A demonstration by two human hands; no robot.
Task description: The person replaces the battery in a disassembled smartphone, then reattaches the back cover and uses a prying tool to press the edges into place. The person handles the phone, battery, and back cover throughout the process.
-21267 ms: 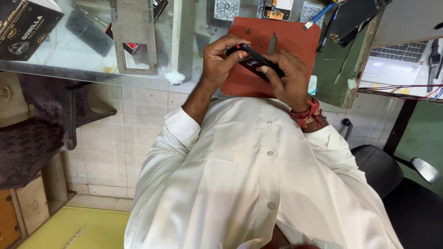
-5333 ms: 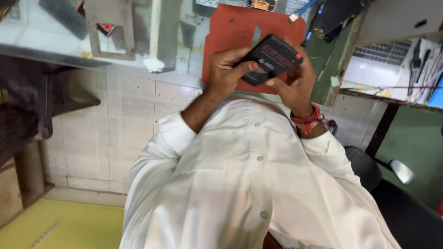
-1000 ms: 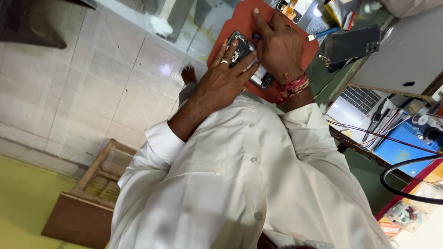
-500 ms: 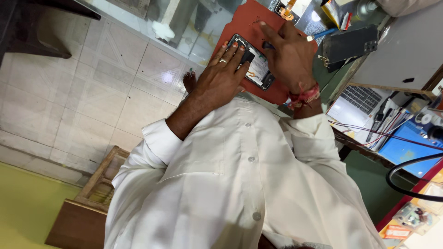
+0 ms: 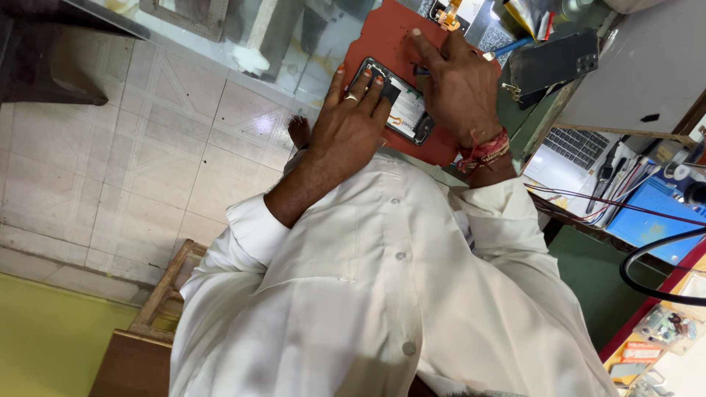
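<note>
An opened phone (image 5: 403, 112) with its back off lies on a red mat (image 5: 382, 37) on the counter. My left hand (image 5: 351, 125), with a ring on one finger, lies flat over the phone's near end and presses it down. My right hand (image 5: 460, 88), with red thread at the wrist, hovers over the far end, its index finger stretched onto the mat. A small dark piece shows under its fingers; whether they pinch it is unclear. My white shirt fills the lower view.
A black phone (image 5: 555, 62) lies right of the mat, with a blue pen (image 5: 507, 48) beside it. A laptop (image 5: 581, 147), a blue box (image 5: 647, 220) and cables sit at the right. A wooden stool (image 5: 158, 309) stands on the tiled floor at the left.
Seconds ago both hands held the phone up off the mat. It now lies on the mat, my left hand flattened on it and my right hand moved to its far end.
</note>
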